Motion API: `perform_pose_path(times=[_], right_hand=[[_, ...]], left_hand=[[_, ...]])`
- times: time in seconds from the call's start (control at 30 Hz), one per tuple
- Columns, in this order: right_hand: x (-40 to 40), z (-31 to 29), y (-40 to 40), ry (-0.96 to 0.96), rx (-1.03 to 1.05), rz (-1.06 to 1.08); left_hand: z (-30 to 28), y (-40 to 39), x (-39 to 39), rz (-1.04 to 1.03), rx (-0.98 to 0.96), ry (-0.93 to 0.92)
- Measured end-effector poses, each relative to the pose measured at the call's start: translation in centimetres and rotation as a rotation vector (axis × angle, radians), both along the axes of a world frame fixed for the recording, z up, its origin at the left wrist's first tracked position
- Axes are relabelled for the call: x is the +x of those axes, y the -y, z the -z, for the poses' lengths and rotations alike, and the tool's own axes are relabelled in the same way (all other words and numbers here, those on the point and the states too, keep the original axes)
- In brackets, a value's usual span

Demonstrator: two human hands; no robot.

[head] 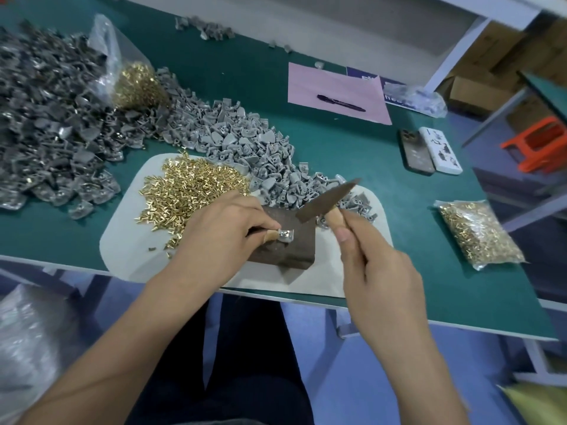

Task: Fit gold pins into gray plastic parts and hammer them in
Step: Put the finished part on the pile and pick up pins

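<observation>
Green table [352, 139] – white mat [129, 240] at the near edge, dark block [288, 250] on the mat. Loose gold pins [190, 188] heaped on the mat's left half. Gray plastic parts [245, 142] run in a long pile from far left onto the mat. Pink paper [331, 84] with a pen [340, 103] far right – two phones [429, 150] side by side, sealed bag of pins [478, 234] near the right edge.
</observation>
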State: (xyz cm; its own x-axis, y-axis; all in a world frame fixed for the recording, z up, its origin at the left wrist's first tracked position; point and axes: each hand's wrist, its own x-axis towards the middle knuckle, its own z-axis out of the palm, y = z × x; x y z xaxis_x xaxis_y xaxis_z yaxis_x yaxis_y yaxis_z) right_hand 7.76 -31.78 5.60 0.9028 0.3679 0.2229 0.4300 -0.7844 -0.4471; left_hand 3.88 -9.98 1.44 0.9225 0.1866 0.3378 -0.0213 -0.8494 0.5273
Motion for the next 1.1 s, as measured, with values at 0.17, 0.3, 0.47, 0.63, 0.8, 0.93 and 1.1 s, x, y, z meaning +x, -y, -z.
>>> perform_pose_path(times=[0.17,0.3,0.47,0.63,0.8,0.93,1.1], right_hand=[[-0.8,0.7,-0.5,-0.061,-0.076,-0.074],[-0.4,1.2,0.0,0.059,0.132,0.045],[-1.3,1.8,-0.4,-0.032,0.063,-0.048],[-1.2,2.1,-0.2,0.073,0.265,0.014],[-0.6,1.6,-0.2,0.066,0.027,-0.040],[-0.7,1.6,-0.2,0.070,0.281,0.021],[-0.8,2.2,0.6,-0.065,0.048,-0.015]], left_hand=[[-0.2,-0.1,0.1,0.003,0.032,-0.018],[-0.2,-0.2,0.1,0.015,0.029,-0.036],[-0.2,-0.4,0.1,0.019,0.031,-0.032],[-0.1,-0.4,0.1,0.015,0.007,-0.037],[0.0,-0.6,0.2,0.019,0.021,-0.038],[0.1,-0.6,0.3,0.023,0.023,-0.032],[0.1,-1.0,0.4,0.043,-0.021,-0.049]])
